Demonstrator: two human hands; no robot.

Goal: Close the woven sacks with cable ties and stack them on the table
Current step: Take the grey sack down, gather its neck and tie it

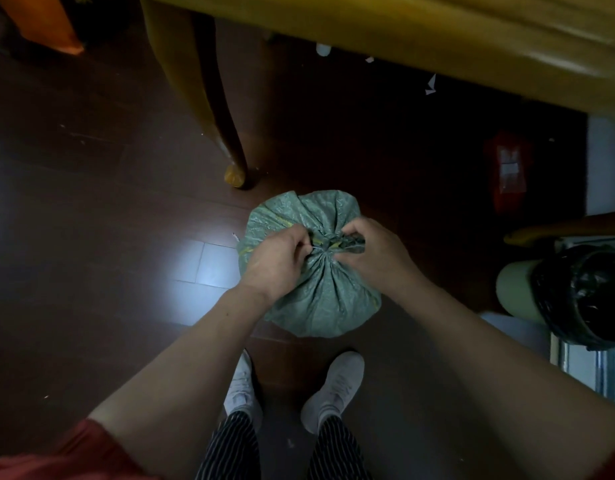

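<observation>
A dim room with a dark wooden floor (91,202). The green woven sack (320,299) stands on it at 12 o'clock from the person's shoes (333,389). The yellow bench (437,39) is cut off at the top. The left hand (275,261) and right hand (375,254) pinch the gathered neck with curled fingers. The cable tie (315,250) is hard to make out. A black-lined bin (583,296) stands at 3 o'clock.
</observation>
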